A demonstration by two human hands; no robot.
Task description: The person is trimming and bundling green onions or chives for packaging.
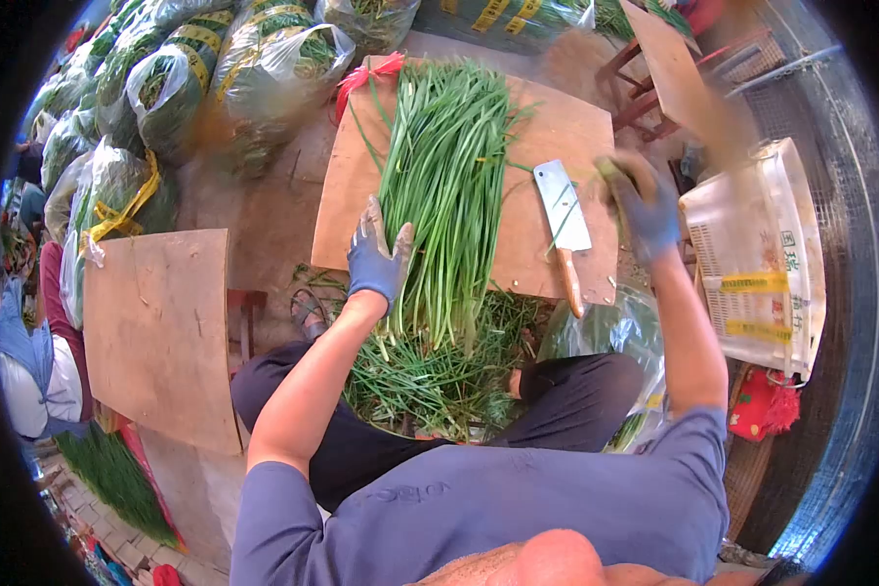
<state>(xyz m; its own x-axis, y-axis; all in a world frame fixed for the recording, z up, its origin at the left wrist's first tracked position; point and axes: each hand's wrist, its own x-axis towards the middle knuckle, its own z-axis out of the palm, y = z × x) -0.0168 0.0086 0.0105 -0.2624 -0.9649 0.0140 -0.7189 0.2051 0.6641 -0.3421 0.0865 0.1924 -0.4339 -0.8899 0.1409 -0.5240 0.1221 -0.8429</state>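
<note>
A long bundle of green chives (446, 186) lies lengthwise on a wooden board (537, 137) in front of me. My left hand (376, 259), in a blue glove, rests flat against the bundle's left side near its cut ends. My right hand (645, 205), also gloved in blue, is raised off the board's right edge, blurred, with its fingers curled around a small clump of greens (610, 171). A cleaver (564, 210) with a wooden handle lies flat on the board between my two hands, touched by neither.
Cut chive trimmings (430, 376) pile up between my knees. A white plastic crate (762, 254) stands at the right. Bagged greens (215, 68) are stacked at the back left. A second wooden board (161, 327) sits to my left, a red ribbon (366, 76) by the bundle's far end.
</note>
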